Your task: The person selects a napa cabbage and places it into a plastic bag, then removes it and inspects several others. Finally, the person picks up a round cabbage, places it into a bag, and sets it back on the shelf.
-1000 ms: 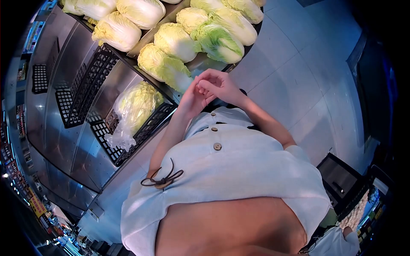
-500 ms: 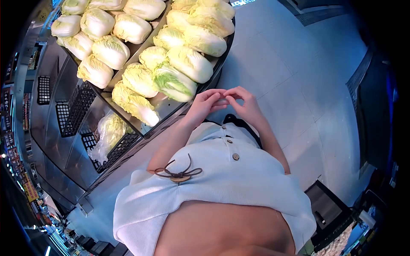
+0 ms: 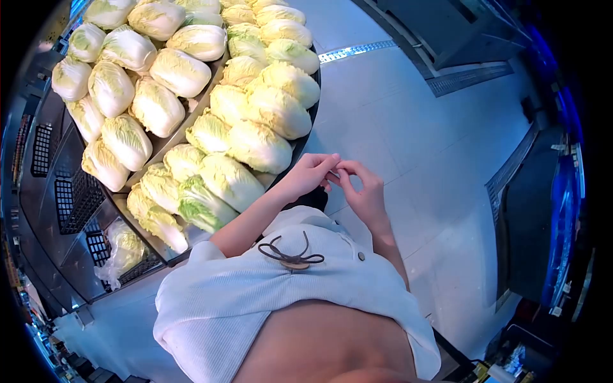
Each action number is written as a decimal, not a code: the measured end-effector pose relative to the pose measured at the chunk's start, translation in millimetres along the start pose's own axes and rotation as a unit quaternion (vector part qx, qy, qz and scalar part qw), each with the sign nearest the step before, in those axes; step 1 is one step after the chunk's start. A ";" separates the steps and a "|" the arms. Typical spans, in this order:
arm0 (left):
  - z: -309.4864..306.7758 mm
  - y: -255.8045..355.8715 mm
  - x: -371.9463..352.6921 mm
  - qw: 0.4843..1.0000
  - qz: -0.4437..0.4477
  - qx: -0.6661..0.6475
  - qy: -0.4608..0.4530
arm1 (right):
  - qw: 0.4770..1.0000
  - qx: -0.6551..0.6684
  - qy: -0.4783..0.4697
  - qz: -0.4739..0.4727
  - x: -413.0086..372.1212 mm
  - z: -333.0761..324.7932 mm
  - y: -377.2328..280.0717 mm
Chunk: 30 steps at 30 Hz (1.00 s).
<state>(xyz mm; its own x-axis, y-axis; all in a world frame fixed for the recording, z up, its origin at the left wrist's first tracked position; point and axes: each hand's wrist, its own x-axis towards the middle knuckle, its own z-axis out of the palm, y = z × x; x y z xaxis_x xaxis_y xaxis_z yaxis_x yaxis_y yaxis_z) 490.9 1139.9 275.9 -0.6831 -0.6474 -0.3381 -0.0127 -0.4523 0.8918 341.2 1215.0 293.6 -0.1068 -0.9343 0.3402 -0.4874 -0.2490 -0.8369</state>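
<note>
My left hand (image 3: pixel 311 174) and my right hand (image 3: pixel 362 185) meet in front of my waist, fingertips touching, with fingers curled. Whether something small is pinched between them is too small to tell. Just left of them, Chinese cabbages (image 3: pixel 260 146) lie in rows on a dark display stand (image 3: pixel 119 204). One greener cabbage (image 3: pixel 203 203) lies near the stand's front edge, beside my left forearm.
A plastic-wrapped cabbage (image 3: pixel 125 247) sits in a black basket (image 3: pixel 142 267) at lower left. Pale floor tiles (image 3: pixel 408 140) stretch to the right. A dark cabinet (image 3: pixel 530 217) stands at the right, and a metal floor strip (image 3: pixel 357 50) shows at the top.
The view has shifted, so the cabbage stand appears further left and lower, with more cabbages showing. Both hands remain together and sit slightly lower in the picture.
</note>
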 end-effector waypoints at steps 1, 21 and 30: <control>-1.3 8.3 17.2 1.000 0.022 0.017 -0.008 | 1.000 -0.017 0.000 0.004 16.4 -7.0 7.9; -48.2 111.0 274.5 0.979 0.070 -0.100 0.163 | 0.957 -0.031 -0.283 0.061 323.8 -123.0 215.4; -48.4 205.1 414.5 0.955 0.106 -0.160 0.226 | 0.925 0.084 -0.371 0.003 473.1 -148.8 274.4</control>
<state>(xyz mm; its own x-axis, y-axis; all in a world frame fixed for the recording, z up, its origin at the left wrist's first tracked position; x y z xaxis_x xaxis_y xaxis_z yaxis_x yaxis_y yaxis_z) 240.6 749.2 304.1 -0.2593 -0.9111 -0.3204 0.3632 -0.3994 0.8418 28.0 742.7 288.7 0.5464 -0.8375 -0.0001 -0.3400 -0.2217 -0.9139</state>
